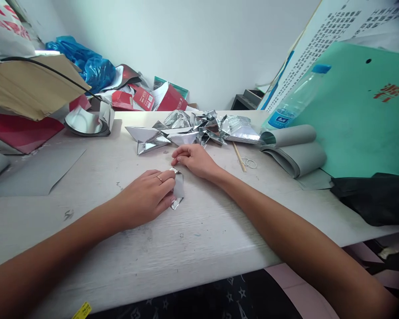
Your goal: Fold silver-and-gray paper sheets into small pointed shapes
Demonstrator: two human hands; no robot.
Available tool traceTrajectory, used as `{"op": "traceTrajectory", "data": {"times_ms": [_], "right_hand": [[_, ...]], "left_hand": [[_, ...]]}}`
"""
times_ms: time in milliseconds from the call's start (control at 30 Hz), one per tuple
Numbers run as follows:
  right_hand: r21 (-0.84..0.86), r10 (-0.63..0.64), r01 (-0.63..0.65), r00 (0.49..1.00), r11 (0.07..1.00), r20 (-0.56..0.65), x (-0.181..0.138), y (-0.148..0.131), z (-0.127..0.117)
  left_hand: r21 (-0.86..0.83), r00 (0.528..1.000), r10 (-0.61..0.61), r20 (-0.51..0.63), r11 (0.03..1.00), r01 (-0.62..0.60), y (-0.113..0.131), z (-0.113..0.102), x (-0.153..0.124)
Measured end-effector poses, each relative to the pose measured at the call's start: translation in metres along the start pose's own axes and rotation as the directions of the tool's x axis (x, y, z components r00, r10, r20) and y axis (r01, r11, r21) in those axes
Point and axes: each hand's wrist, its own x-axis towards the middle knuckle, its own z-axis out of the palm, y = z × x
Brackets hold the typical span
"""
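A small folded piece of silver foil paper point(178, 186) lies on the white table. My left hand point(149, 195), with a ring on one finger, presses over its left side and grips it; the hand covers part of the piece. Just beyond its upper end is my right hand point(196, 160), fingers pointing left and loosely bent, with nothing visible between them. Behind both hands sits a heap of folded silver foil pieces point(182, 133), several of them pointed and overlapping.
To the right of the heap lie a thin wooden stick point(239, 157), a rubber band point(250, 163) and a rolled stack of grey sheets point(299, 150). A plastic bottle point(294, 99) leans against a green folder point(362, 115). Grey paper point(36, 173) lies at left, near a curled strip roll point(89, 122).
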Motion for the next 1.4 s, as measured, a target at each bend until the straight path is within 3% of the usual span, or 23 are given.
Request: {"op": "traceTrajectory", "data": {"times_ms": [133,400,733,933,1167,1400], "right_hand": [[0.038,0.002,-0.005,0.997,0.999,0.078,-0.007,-0.005,-0.006],[-0.189,0.119,-0.077,0.968,0.979,0.220,-0.005,-0.015,-0.015],[-0.407,-0.168,0.311,0.922,0.859,0.349,-0.014,-0.007,-0.022],[-0.457,-0.238,0.414,0.888,0.787,0.393,-0.015,-0.005,-0.028],[-0.482,-0.246,0.443,0.874,0.756,0.418,-0.014,-0.006,-0.023],[-0.578,-0.322,0.560,0.823,0.593,0.467,-0.007,-0.003,-0.018]], "left_hand": [[-0.012,1.000,-0.006,0.001,1.000,0.006,-0.001,0.001,-0.001],[-0.031,0.999,-0.042,0.019,0.999,0.043,0.000,0.001,-0.001],[-0.103,0.997,-0.047,0.062,0.993,0.053,-0.012,-0.004,-0.003],[-0.186,1.000,-0.021,-0.013,0.982,0.018,-0.031,-0.010,-0.004],[-0.223,0.995,-0.065,-0.077,0.974,0.046,-0.041,-0.006,-0.006],[-0.219,0.994,-0.071,-0.078,0.974,0.052,-0.044,-0.003,-0.006]]}}
